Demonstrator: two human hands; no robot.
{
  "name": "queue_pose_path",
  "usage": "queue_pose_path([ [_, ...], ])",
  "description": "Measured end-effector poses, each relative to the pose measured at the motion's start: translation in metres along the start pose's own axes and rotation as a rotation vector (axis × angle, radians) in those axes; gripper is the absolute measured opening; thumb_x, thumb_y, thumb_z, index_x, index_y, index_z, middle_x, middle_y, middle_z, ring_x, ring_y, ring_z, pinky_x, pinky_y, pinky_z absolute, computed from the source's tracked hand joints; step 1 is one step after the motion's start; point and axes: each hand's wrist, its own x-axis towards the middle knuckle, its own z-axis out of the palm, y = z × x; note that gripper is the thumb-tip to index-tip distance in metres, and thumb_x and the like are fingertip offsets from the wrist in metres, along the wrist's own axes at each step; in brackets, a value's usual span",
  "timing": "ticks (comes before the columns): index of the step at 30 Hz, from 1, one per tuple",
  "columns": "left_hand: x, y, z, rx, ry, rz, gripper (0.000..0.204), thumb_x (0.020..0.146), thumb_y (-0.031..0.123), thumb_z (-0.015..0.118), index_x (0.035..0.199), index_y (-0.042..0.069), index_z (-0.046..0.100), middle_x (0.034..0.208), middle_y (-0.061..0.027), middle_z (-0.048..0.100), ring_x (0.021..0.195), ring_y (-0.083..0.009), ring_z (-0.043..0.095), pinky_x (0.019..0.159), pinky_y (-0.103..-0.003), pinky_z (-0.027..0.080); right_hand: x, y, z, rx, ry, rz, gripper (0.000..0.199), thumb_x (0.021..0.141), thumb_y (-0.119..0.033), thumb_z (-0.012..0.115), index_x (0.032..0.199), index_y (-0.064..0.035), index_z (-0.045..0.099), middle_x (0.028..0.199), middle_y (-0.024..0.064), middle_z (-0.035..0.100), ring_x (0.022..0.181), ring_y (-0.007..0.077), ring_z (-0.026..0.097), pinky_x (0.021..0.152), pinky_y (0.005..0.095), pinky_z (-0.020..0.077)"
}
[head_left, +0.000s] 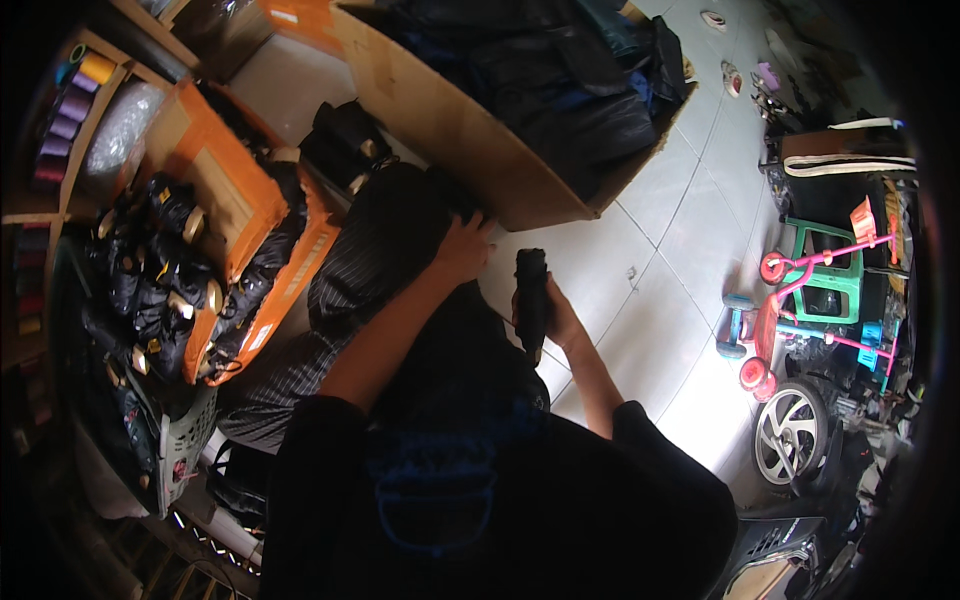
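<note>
My right hand is closed around a short black folded umbrella, held roughly upright above the tiled floor. A small pale end shows at its lower tip. My left hand lies on my knee in dark striped trousers, close to the corner of a big cardboard box; its fingers are apart and nothing shows in them. Dark, bunched fabric fills that box. Another black folded bundle rests beyond my knee, beside the box.
At left, an orange-taped carton stands among several black folded umbrellas with pale ends, above a grey plastic basket. Thread spools line a shelf. Rightward are a green stool, a pink scooter and a motorbike wheel.
</note>
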Motion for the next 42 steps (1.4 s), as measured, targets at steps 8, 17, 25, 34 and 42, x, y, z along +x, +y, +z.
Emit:
queue_pose_path([
  [8,0.014,-0.009,0.029,-0.157,0.017,-0.318,0.029,0.08,0.018,0.063,0.102,-0.001,0.07,0.128,-0.0118,0.053,0.122,-0.0304,0.046,0.098,-0.051,0.039,-0.004,-0.01,0.018,-0.246,0.079,0.004,0.065,0.091,-0.064,0.05,0.12,-0.0062,0.044,0.086,0.0168,0.064,0.068,0.0279,0.067,0.069,0.0396,0.0575],
  [17,0.031,-0.014,0.017,0.093,0.086,-0.365,0.015,0.075,0.015,0.064,0.083,0.007,0.073,0.102,-0.0125,0.061,0.109,-0.0326,0.049,0.087,-0.04,0.041,0.023,-0.024,0.043,-0.298,0.009,0.006,0.061,0.092,-0.06,0.05,0.119,-0.0052,0.043,0.084,0.0174,0.064,0.067,0.0259,0.067,0.063,0.0371,0.0577],
  [25,0.031,-0.037,0.023,0.06,0.087,-0.405,0.019,0.083,0.014,0.062,0.096,0.009,0.075,0.097,-0.0124,0.066,0.097,-0.0283,0.061,0.083,-0.04,0.049,0.015,-0.022,0.039,-0.208,0.051,0.031,0.06,0.096,-0.05,0.051,0.132,-0.0038,0.04,0.095,0.0141,0.061,0.073,0.0226,0.066,0.062,0.034,0.0588],
  [34,-0.034,-0.028,-0.071,-0.639,0.804,-0.593,0.025,0.083,-0.005,0.064,0.106,0.002,0.07,0.113,-0.0107,0.068,0.094,-0.0234,0.07,0.078,-0.032,0.057,0.054,-0.036,0.097,-0.177,-0.083,0.083,0.061,0.095,-0.055,0.048,0.134,-0.0088,0.038,0.091,0.0168,0.063,0.066,0.0265,0.067,0.061,0.0385,0.0591],
  [42,-0.077,0.009,-0.086,-0.543,0.881,-0.565,0.033,0.081,-0.012,0.063,0.111,0.0,0.067,0.106,-0.0115,0.065,0.093,-0.0232,0.069,0.078,-0.032,0.057,0.065,-0.029,0.113,-0.178,-0.273,0.16,0.062,0.098,-0.047,0.048,0.144,-0.0088,0.031,0.092,0.0145,0.062,0.069,0.0231,0.067,0.054,0.0357,0.0592],
])
